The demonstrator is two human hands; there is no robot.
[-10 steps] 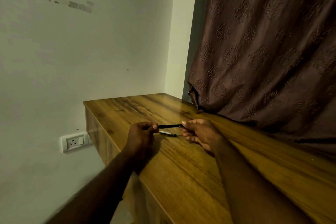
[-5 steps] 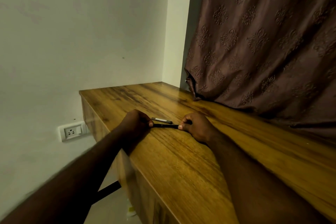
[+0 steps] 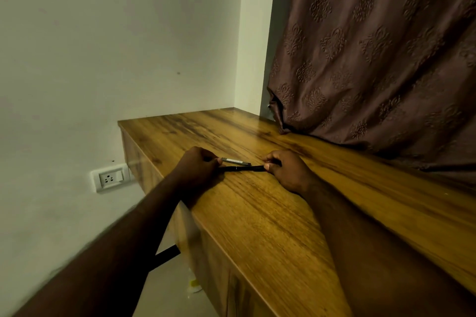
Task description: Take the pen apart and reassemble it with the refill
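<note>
Dimly, the pen (image 3: pixel 244 168) is lying low over the bench (image 3: pixel 283 226), running from 9 to 3 o'clock between the two hands, and both its ends are disappearing inside them. The left hand (image 3: pixel 195 167) is curling its grip around the 9 o'clock end, with the fingers folded under and hidden. The right hand (image 3: pixel 288 172) is pinching the 3 o'clock end between thumb and fingertips, its grip clamped on the barrel. Whether the pen is touching the wood is hard to tell in the poor light. Just beyond it, toward 12 o'clock, a slim grey piece (image 3: pixel 235 161) is lying on the bench, its left end meeting the left hand's fingers; which part it is cannot be made out. The bench's front edge is running under the left wrist at 7 o'clock, bare wood is stretching away toward 12 o'clock, and a brown curtain (image 3: pixel 373 59) is draping onto the bench at 2 o'clock. A wall socket (image 3: pixel 110 178) is sitting at 9 o'clock.
</note>
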